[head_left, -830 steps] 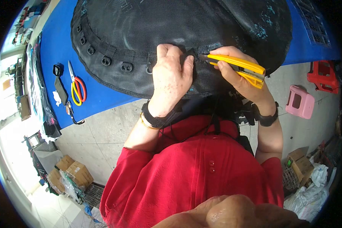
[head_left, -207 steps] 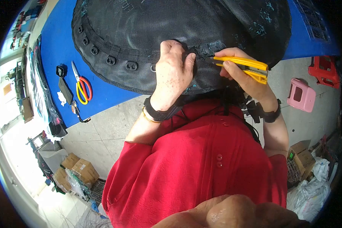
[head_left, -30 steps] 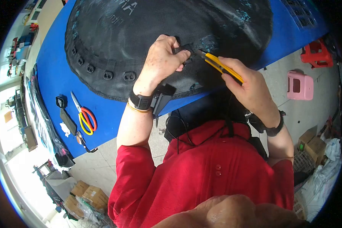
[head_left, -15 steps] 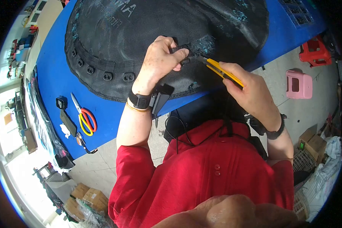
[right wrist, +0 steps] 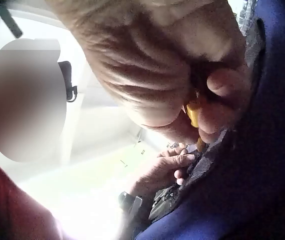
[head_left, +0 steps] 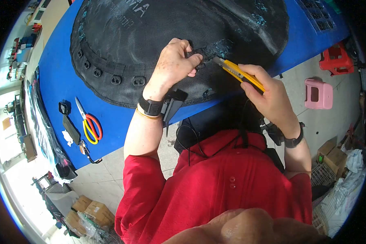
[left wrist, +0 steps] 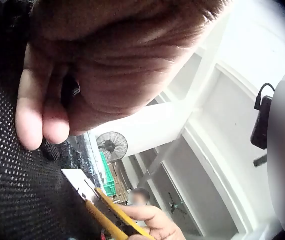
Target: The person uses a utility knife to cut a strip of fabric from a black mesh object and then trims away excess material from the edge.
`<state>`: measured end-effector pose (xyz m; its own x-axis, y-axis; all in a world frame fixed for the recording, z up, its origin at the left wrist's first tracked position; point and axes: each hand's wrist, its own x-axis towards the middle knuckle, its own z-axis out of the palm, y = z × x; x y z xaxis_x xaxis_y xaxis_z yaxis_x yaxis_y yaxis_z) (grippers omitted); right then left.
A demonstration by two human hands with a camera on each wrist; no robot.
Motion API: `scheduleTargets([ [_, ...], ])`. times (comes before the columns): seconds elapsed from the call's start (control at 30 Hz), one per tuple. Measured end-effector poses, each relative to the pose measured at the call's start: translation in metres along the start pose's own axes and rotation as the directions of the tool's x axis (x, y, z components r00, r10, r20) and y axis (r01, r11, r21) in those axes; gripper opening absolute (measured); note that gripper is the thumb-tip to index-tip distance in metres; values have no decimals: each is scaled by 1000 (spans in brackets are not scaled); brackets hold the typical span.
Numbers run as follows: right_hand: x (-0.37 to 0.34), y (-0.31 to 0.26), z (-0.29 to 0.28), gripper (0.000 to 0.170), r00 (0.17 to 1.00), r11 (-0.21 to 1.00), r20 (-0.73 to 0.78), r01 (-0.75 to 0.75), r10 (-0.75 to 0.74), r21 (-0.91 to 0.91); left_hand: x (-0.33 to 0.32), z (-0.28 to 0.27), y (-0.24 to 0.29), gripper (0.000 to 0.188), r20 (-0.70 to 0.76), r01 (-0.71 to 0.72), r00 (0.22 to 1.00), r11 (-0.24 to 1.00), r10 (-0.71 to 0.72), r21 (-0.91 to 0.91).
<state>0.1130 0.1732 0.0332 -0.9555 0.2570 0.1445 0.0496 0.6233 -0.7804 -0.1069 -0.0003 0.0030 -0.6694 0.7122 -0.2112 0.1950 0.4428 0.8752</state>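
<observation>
A large round sheet of black mesh fabric (head_left: 171,24) lies over the table, with black plastic eyelets (head_left: 116,79) in a row along its near left rim. My left hand (head_left: 174,65) pinches a raised bit of this mesh between thumb and curled fingers; the pinched part is mostly hidden. My right hand (head_left: 270,91) grips a yellow utility knife (head_left: 242,75), its blade out and pointing toward the left thumb. In the left wrist view the bare blade (left wrist: 75,181) shows close by the mesh, just beyond the left fingertips. Teal scuffs (head_left: 223,48) mark the fabric beside the blade.
On the blue table (head_left: 110,126), at left, lie red-and-yellow-handled scissors (head_left: 89,124) and a dark strap (head_left: 72,130). A clear compartment tray (head_left: 319,16) sits at the far right. Pink (head_left: 318,94) and red (head_left: 336,59) stools stand on the floor, cartons (head_left: 95,211) at lower left.
Since the oldest frames the mesh has shifted left, and the left hand has turned and lifted the pinched bit. Over the last second the knife has drawn slightly right, away from the left thumb.
</observation>
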Motion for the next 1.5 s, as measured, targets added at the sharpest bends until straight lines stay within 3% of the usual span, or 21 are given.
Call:
scheduleTargets([
  [0.3, 14, 10, 14, 36, 999, 1000, -38, 21, -21, -15, -1, 0, 4, 32, -5, 1, 1000, 1000, -1, 23],
  [0.77, 14, 6, 10, 37, 999, 997, 23, -28, 29, -66, -3, -2, 6, 29, 2, 40, 999, 999, -40, 29],
  [1.1, -2, -3, 3, 37, 999, 984, 30, -30, 35, -176, 0, -2, -1, 30, 1, -14, 1000, 1000, 14, 26],
  [1.5, -6, -4, 4, 36, 999, 999, 0, -47, 47, 13, -1, 0, 2, 32, 9, 10, 1000, 999, -10, -42],
])
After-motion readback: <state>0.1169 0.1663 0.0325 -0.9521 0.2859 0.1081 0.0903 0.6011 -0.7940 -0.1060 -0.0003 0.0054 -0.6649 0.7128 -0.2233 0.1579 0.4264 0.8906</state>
